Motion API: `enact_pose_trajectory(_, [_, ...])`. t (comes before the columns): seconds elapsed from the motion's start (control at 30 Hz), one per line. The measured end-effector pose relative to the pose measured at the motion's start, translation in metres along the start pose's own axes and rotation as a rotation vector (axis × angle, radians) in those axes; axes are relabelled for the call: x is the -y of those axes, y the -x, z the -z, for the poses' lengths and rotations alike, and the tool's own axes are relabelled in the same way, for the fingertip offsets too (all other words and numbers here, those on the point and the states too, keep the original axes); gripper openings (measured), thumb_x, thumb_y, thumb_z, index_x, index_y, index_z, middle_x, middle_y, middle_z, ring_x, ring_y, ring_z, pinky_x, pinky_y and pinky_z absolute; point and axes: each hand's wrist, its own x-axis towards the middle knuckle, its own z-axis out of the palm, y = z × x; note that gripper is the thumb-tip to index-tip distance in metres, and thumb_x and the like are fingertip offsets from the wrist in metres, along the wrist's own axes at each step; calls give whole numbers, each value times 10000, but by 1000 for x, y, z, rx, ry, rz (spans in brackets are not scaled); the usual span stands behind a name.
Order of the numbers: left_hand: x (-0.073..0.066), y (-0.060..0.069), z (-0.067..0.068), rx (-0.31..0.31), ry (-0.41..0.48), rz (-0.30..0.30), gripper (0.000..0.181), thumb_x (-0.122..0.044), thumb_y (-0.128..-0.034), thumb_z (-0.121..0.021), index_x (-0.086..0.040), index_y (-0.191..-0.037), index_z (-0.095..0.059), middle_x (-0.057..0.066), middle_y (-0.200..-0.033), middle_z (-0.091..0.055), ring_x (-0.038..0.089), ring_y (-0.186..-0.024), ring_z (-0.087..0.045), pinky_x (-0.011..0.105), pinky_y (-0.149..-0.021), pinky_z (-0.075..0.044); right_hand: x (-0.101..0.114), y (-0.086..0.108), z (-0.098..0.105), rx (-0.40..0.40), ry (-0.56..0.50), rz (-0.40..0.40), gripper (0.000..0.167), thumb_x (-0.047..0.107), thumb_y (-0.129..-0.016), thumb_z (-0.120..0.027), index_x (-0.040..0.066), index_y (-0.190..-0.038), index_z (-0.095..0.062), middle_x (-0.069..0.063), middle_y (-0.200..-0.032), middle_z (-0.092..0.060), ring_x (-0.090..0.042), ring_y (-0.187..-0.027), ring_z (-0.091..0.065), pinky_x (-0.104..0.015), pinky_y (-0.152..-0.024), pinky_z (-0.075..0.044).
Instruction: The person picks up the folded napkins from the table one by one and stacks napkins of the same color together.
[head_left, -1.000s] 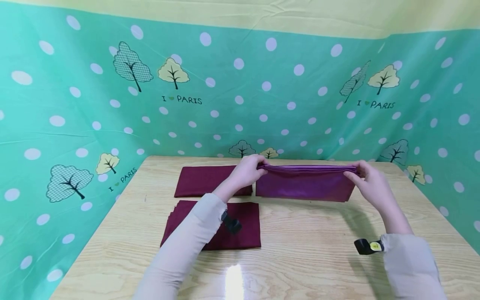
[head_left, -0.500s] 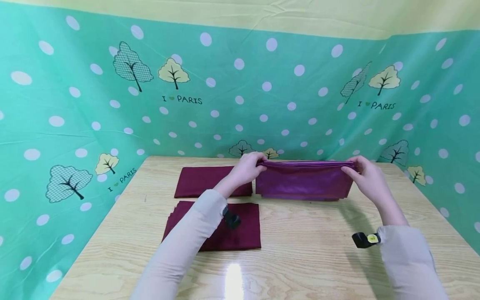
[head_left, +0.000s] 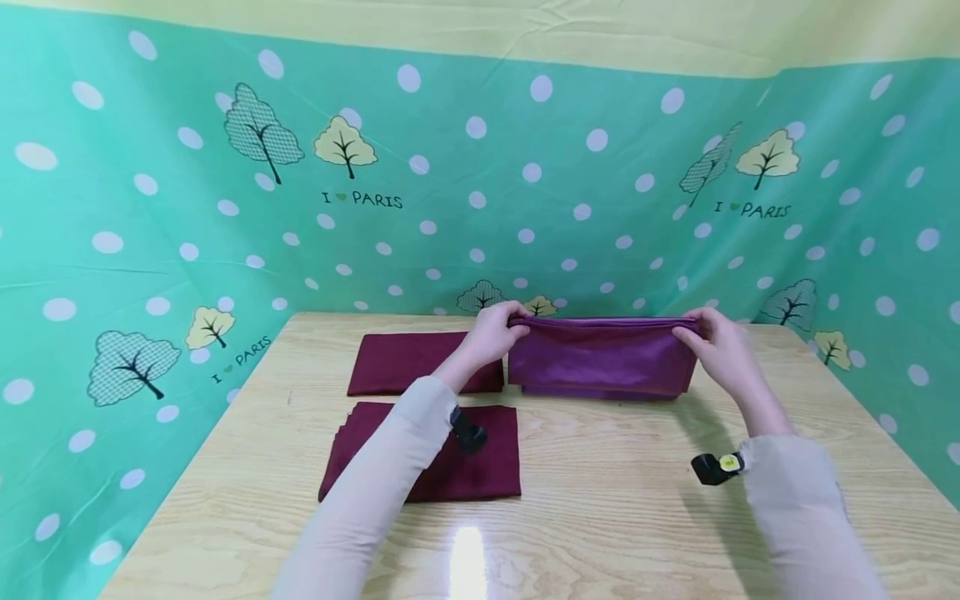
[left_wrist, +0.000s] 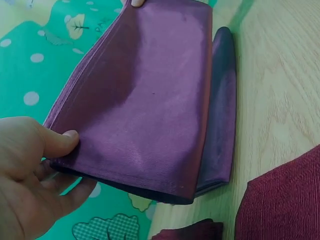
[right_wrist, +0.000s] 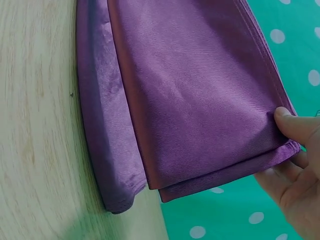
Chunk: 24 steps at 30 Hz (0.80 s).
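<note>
In the head view a folded purple cloth [head_left: 600, 358] hangs by its top edge between the two hands, over the back of the table. My left hand [head_left: 491, 335] pinches its upper left corner, thumb in front and fingers behind. At the upper right corner my right hand [head_left: 722, 346] pinches the cloth in the same way. Both wrist views show a rounded purple fold [right_wrist: 107, 130] low by the table behind the hanging panel; whether it belongs to the same cloth I cannot tell.
On the wooden table [head_left: 615, 492], a folded maroon cloth [head_left: 405, 358] lies at the back left. Nearer stands a stack of folded maroon cloth [head_left: 480, 467], partly covered by the left forearm. A green dotted curtain [head_left: 480, 167] encloses the back and sides.
Both hands have risen slightly with the purple cloth, and the right hand has shifted a little left. A lower purple layer now shows beneath the cloth's bottom edge.
</note>
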Motion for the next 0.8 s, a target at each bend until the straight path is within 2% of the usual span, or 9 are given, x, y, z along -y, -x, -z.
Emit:
enact_pose_trajectory(0.17, [0,-2,-2,-15,75,32,192,-150,-889,-583,-131,-1077,-616,53,-1091,-612,178,-948,-567,299,-784,-470,-5,-3,-1,-20,36,-17,396,315,-932,-493,-32,-1120,-521,-233,-1028,-595,-304,-924,-556,-230,-678,-433])
enact_pose_trajectory(0.4, [1,-6,-8,-44,191,78,206,-133,-881,-591,-114,-1084,-619,69,-1080,-613,189,-940,-562,294,-776,-468,-11,-11,-4,-30,28,-16,408,307,-925,-506,-51,-1121,-520,-213,-964,-571,-148,-763,-518,-160,-584,-407])
enact_pose_trajectory(0.6, [6,-10,-16,-57,244,116,227,-145,-875,-602,-111,-1098,-626,67,-1114,-608,182,-940,-563,273,-759,-465,-15,-14,-6,-12,30,-28,399,285,-932,-498,-63,-1125,-507,-244,-1000,-569,-254,-841,-527,-183,-617,-411])
enact_pose_trajectory(0.8, [14,-15,-24,-80,354,175,258,-132,-869,-608,-93,-1123,-626,76,-1159,-590,192,-983,-564,277,-787,-474,-17,-19,-10,3,33,-32,396,282,-932,-498,-63,-1127,-503,-256,-1017,-563,-321,-898,-524,-315,-701,-413])
